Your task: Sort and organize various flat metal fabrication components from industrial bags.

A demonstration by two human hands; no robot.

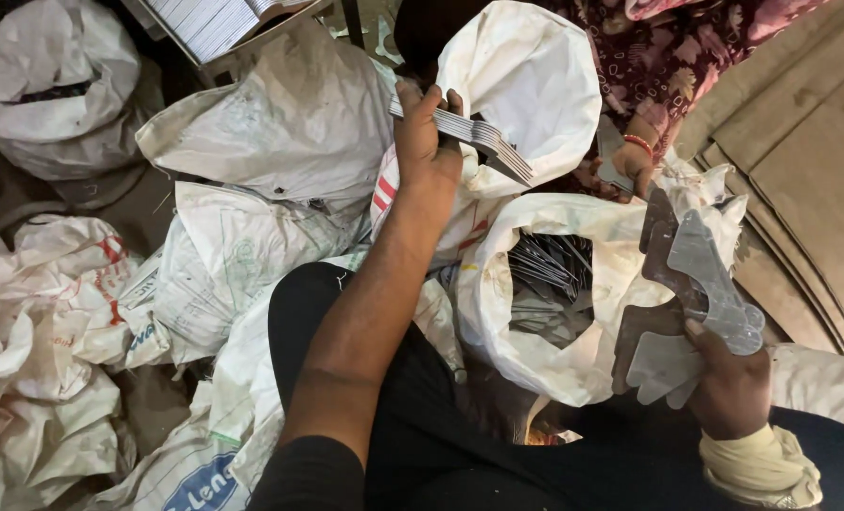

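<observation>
My left hand [424, 142] is raised over the sacks and grips a stack of thin flat grey metal pieces [483, 140], held edge-on and fanned toward the right. My right hand [729, 383], at the lower right with a cloth wrapped round its wrist, holds several flat curved grey metal cutouts [696, 274] upright. Between the two hands stands an open white sack [517, 284] with more of the same metal pieces [550, 284] inside it.
Another person in a patterned maroon garment sits across, one hand [635, 161] with a red bangle near the sack's far rim. White woven sacks [280, 123] lie crumpled all around at left. A stack of white sheets [214, 24] lies at the top. Brown boards [810, 161] lie at right.
</observation>
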